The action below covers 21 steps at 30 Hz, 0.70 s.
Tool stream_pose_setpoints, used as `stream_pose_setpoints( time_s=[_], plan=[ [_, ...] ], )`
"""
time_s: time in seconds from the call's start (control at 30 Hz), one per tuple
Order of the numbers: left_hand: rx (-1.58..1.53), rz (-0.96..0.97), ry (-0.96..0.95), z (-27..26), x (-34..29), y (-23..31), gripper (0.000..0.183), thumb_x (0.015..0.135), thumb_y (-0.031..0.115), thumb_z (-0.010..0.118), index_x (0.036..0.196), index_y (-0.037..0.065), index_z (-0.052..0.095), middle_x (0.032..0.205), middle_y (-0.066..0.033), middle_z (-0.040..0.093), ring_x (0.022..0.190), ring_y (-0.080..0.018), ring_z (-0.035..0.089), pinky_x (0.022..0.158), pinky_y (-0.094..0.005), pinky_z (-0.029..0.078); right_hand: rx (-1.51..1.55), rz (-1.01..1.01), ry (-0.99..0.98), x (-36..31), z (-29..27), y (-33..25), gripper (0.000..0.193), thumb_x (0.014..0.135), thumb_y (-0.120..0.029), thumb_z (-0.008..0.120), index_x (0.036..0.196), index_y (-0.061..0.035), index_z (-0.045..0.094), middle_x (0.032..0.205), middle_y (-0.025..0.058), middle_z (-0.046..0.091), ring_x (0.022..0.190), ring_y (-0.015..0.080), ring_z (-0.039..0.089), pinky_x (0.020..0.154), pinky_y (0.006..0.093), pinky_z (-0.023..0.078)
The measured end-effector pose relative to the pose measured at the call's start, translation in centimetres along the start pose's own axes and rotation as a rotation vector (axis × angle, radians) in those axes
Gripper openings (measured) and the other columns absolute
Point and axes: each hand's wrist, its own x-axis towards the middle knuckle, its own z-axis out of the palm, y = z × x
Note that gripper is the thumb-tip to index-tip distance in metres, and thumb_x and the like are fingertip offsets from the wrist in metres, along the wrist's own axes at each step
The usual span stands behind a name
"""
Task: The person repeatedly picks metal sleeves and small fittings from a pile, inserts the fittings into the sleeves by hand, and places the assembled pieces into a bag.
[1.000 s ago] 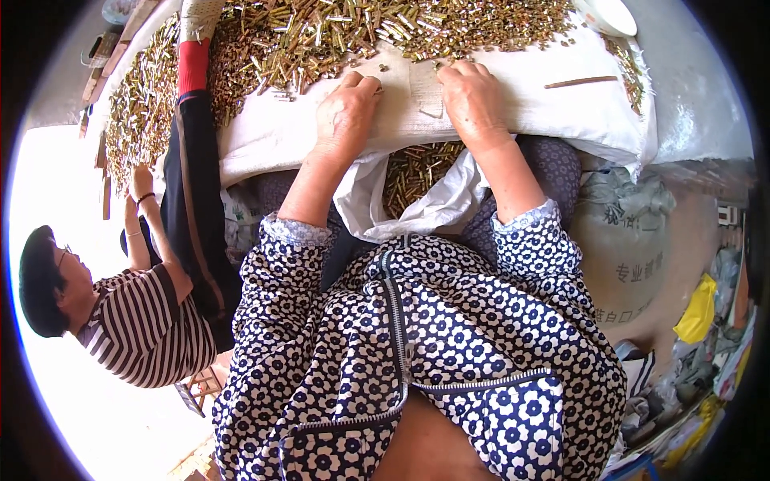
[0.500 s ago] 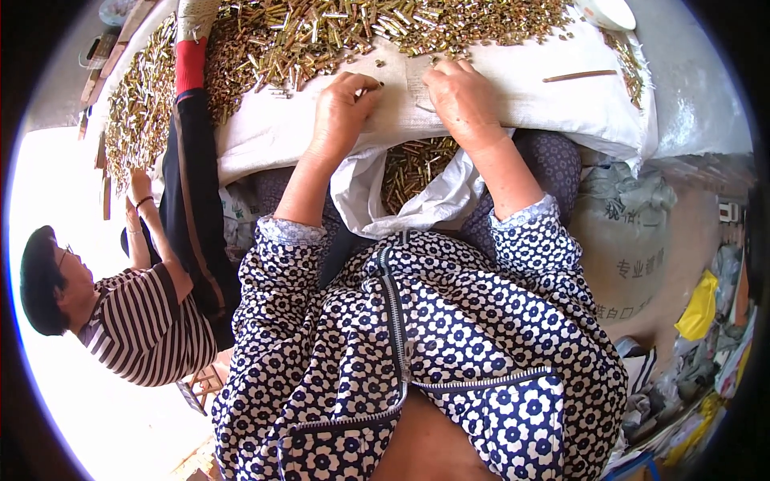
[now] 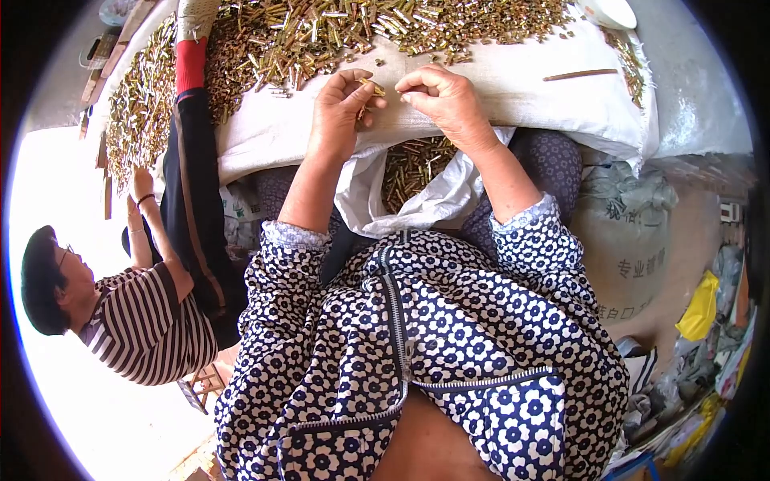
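Note:
My left hand (image 3: pixel 343 108) is closed, with a slim brass-coloured metal piece (image 3: pixel 370 86) between thumb and fingers. Facing it across a small gap, my right hand (image 3: pixel 449 104) pinches with thumb and forefinger; whatever is in that pinch is too small to make out. Both hands are over the near edge of a white woven cloth (image 3: pixel 473 76). Just beyond them lies a heap of small brass-coloured metal parts (image 3: pixel 313 40), some long and slim, others short like nuts. Between my knees, an open white sack (image 3: pixel 358 192) holds many of the long metal pieces (image 3: pixel 413 168).
A thin brown stick (image 3: pixel 579 75) lies on the cloth at the right, below a white bowl (image 3: pixel 609 12). At the left, a person in a striped top (image 3: pixel 148 325) reaches into the heap. Plastic bags and a yellow scrap (image 3: pixel 698 309) crowd the right side.
My right hand has come up off the cloth and nearer to my left. My left hand has turned, and the slim metal piece now shows in its fingers.

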Motion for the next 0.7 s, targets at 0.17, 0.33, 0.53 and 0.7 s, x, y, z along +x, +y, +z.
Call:
stream_pose_setpoints(
  time_s=[0.17,0.33,0.53,0.7],
  plan=[
    [-0.077,0.018,-0.044,-0.01,-0.36,-0.07,0.012,0.092,0.008,0.056,0.102,0.002,0.054,0.082,-0.0056,0.063,0.069,-0.0104,0.063,0.049,-0.0186,0.041,0.244,0.115,-0.026,-0.18,0.72,0.06,0.010,0.083,-0.008,0.064,0.091,-0.0038,0.066,0.078,-0.0011,0.060,0.072,0.0062,0.053,0.066,0.0227,0.044],
    [-0.166,-0.009,-0.039,0.12,-0.68,-0.16,0.008,0.093,0.008,0.056,0.099,0.003,0.054,0.079,-0.0043,0.061,0.068,-0.0100,0.063,0.047,-0.0187,0.038,0.263,0.143,-0.037,-0.13,0.70,-0.07,0.010,0.084,-0.008,0.063,0.092,-0.0026,0.065,0.079,-0.0025,0.061,0.073,0.0047,0.052,0.067,0.0212,0.043],
    [-0.209,-0.012,-0.035,0.15,-0.81,-0.23,0.007,0.093,0.011,0.056,0.095,0.005,0.054,0.075,-0.0027,0.060,0.064,-0.0085,0.061,0.045,-0.0182,0.037,0.302,0.135,-0.044,-0.23,0.65,-0.32,0.009,0.084,-0.008,0.064,0.091,-0.0028,0.065,0.079,-0.0027,0.061,0.074,0.0049,0.053,0.070,0.0210,0.044],
    [-0.219,-0.018,-0.035,0.25,-0.83,-0.29,0.007,0.093,0.012,0.057,0.093,0.005,0.054,0.073,-0.0025,0.060,0.061,-0.0080,0.060,0.042,-0.0177,0.035,0.268,0.123,-0.031,-0.28,0.67,-0.48,0.009,0.084,-0.009,0.064,0.091,-0.0033,0.065,0.079,-0.0017,0.061,0.075,0.0057,0.053,0.070,0.0219,0.044]
  ],
)
